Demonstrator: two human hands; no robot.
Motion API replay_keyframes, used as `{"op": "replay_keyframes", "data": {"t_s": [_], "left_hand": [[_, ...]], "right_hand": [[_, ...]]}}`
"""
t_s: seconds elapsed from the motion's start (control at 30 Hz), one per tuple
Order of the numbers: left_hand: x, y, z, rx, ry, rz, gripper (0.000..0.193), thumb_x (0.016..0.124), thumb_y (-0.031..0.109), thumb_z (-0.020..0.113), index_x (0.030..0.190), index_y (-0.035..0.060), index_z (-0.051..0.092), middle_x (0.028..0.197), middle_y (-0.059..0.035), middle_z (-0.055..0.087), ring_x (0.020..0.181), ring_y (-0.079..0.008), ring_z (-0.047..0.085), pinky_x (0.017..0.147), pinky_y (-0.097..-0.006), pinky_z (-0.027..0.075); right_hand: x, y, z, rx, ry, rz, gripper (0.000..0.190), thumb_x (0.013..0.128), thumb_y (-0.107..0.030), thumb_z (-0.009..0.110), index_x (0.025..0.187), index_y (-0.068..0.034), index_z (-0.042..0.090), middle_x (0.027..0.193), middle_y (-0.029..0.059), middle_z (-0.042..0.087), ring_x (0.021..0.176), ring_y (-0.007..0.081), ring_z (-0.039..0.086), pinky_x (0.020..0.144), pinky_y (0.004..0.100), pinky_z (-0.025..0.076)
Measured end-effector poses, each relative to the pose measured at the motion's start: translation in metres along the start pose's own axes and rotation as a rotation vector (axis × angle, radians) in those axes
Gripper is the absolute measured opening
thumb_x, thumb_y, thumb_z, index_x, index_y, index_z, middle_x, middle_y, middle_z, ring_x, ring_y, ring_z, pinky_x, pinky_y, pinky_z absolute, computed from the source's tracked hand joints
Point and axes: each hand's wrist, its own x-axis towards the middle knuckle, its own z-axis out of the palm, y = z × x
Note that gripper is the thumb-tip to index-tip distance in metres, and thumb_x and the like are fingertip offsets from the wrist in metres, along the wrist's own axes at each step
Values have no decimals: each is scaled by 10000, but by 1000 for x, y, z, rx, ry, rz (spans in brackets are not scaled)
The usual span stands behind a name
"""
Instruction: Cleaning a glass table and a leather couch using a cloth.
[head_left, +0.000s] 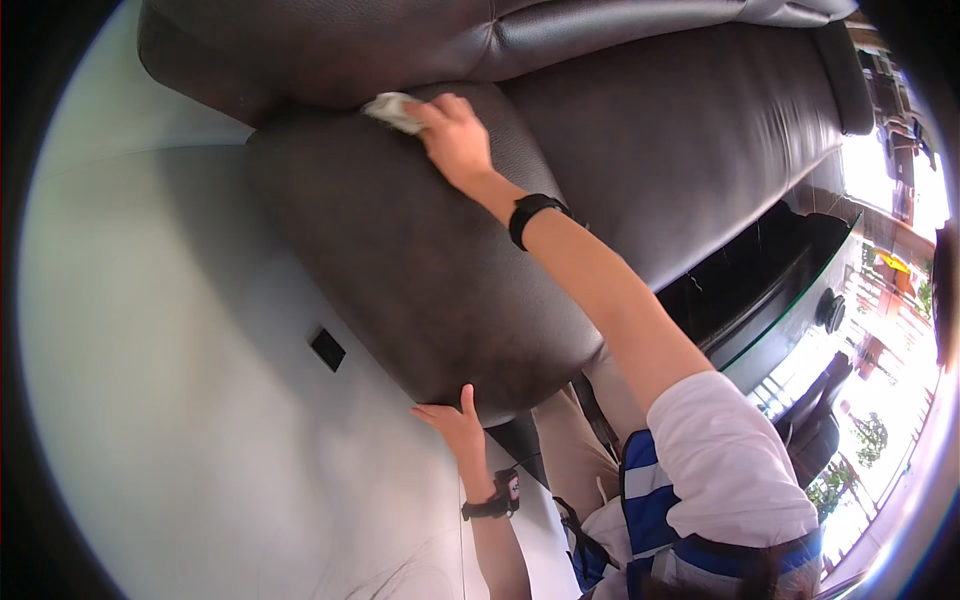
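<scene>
My right hand pinches a crumpled whitish cloth. The cloth lies against the seam where the dark brown leather armrest meets the sofa's backrest. At the near end of that armrest, my left hand rests on the rounded leather edge, thumb up and fingers spread, with nothing in it. A black band circles each wrist. To the right of the armrest stretches the sofa's seat cushion, also brown leather.
A pale wall with a small black plate runs along the left. On the right stands a glass-topped table bearing a round black object. A dark chair is beyond it, near bright windows.
</scene>
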Motion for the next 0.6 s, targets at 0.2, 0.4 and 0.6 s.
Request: {"op": "replay_keyframes", "data": {"t_s": [0.2, 0.4, 0.6], "left_hand": [[-1, 16, 8, 48, -39, 1, 1054, 796, 597, 470, 1255, -232, 10, 1320, -428, 24, 1270, -492, 110, 1051, -455, 199], [4, -1, 13, 60, -41, 71, 1048, 811, 586, 455, 1267, -199, -71, 1320, -427, -22, 1264, -512, 79, 1048, -485, 184], [5, -3, 14, -48, 3, 53, 1048, 805, 613, 442, 1256, -223, -2, 1320, -426, 11, 1266, -500, 76, 1060, -491, 126]], "right_hand": [[-36, 122, -55, -222, -33, 791, 360, 673, -23, 580, 1020, -116, 608, 936, 140, 563, 916, 327, 523, 795, 420, 445], [-3, 24, -10, -175, 84, 131, 305, 626, -33, 599, 923, -97, 602, 904, 119, 544, 859, 278, 487, 743, 373, 442], [-47, -78, 3, 114, -199, -337, 315, 670, -98, 576, 944, -249, 609, 842, 62, 478, 817, 238, 495, 732, 332, 463]]}}
